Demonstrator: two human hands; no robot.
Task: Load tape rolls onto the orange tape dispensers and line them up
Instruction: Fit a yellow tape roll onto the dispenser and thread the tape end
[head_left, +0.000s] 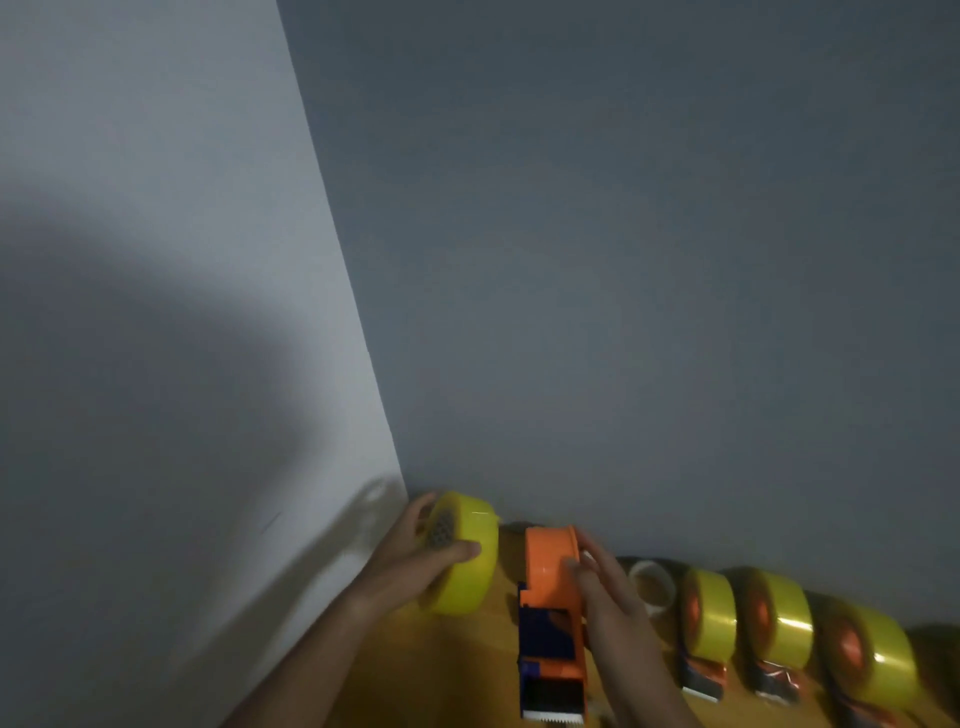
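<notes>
My left hand (415, 551) grips a yellow tape roll (465, 553), held on edge just left of an orange tape dispenser (550, 613). My right hand (602, 587) holds that dispenser by its round orange hub, fingers curled over the hub's right side; no roll is on the hub. The dispenser's blue body and toothed cutter point toward me. To the right, three orange dispensers with yellow rolls on them stand in a row along the wall: the first (709, 613), the second (779, 618) and the third (872, 660).
A whitish empty tape core (652, 584) lies between the held dispenser and the loaded row. Everything sits on a wooden surface (457, 665) in a corner formed by a white wall on the left and a grey wall behind.
</notes>
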